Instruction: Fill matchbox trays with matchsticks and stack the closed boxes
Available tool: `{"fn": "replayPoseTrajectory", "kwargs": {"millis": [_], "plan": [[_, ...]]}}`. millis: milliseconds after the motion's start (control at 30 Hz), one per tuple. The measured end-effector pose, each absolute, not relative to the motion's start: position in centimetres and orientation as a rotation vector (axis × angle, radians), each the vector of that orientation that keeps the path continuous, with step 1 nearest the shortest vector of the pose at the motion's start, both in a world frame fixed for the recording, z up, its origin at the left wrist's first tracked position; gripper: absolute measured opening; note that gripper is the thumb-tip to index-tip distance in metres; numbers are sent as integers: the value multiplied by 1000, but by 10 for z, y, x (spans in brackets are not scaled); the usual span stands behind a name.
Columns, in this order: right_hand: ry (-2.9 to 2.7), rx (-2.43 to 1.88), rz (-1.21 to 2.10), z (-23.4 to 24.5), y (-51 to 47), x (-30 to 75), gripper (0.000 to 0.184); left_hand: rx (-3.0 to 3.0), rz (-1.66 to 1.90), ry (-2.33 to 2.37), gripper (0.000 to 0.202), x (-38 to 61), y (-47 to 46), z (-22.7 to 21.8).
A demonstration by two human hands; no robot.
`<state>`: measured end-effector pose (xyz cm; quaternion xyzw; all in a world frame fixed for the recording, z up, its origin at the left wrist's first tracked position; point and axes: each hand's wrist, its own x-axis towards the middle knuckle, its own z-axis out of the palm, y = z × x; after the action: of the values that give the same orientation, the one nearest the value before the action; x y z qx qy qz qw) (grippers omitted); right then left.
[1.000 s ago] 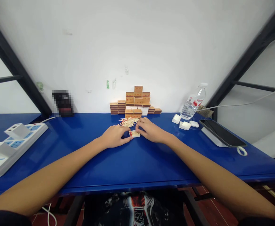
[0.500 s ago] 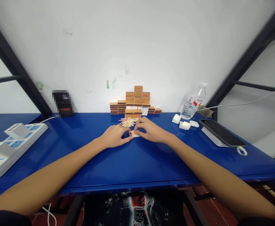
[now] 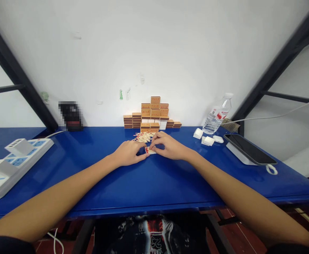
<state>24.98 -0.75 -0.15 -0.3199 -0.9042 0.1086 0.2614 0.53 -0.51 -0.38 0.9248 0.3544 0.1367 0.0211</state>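
The left hand's (image 3: 129,152) grip closes lightly, thumb and fingertips set on opposite long sides of a small tray (image 3: 151,153) at its left end. The right hand's (image 3: 170,146) grip is brought together in a pinch over the tray's right part; from where one stands, whether a matchstick is held there cannot be told, the fingers hiding it. The tray, shallow, white, rectangular and thin-walled, lies flat on the surface (image 3: 133,187) between the two grips; the matches (image 3: 147,150) inside show red heads toward the left hand and pale, straight wooden stems. Just beyond, near the right fingers, a loose heap of matches (image 3: 143,137) lies crisscrossed. Behind the heap, a stepped stack of matchboxes (image 3: 155,113), tan-faced with dark brown sides, stands by the smooth white wall (image 3: 154,42), some white box pieces (image 3: 163,125) among its lower rows. The surface itself is glossy and deep blue. Farther out: to the right, a clear ribbed plastic bottle (image 3: 214,118) and a flat, dark-screened phone (image 3: 249,149); to the left, a white plastic power strip (image 3: 28,155) with blue socket faces.
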Motion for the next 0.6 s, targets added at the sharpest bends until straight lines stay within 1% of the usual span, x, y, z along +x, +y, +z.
{"fn": "replayPoseTrajectory", "kwargs": {"millis": [300, 600], "plan": [[-2445, -887, 283, -3, -7, 250, 21, 2876, 424, 1100, 33, 5, -5, -4], [-2456, -888, 285, -1, -9, 249, 23, 2875, 420, 1094, 33, 6, -5, -3]]}}
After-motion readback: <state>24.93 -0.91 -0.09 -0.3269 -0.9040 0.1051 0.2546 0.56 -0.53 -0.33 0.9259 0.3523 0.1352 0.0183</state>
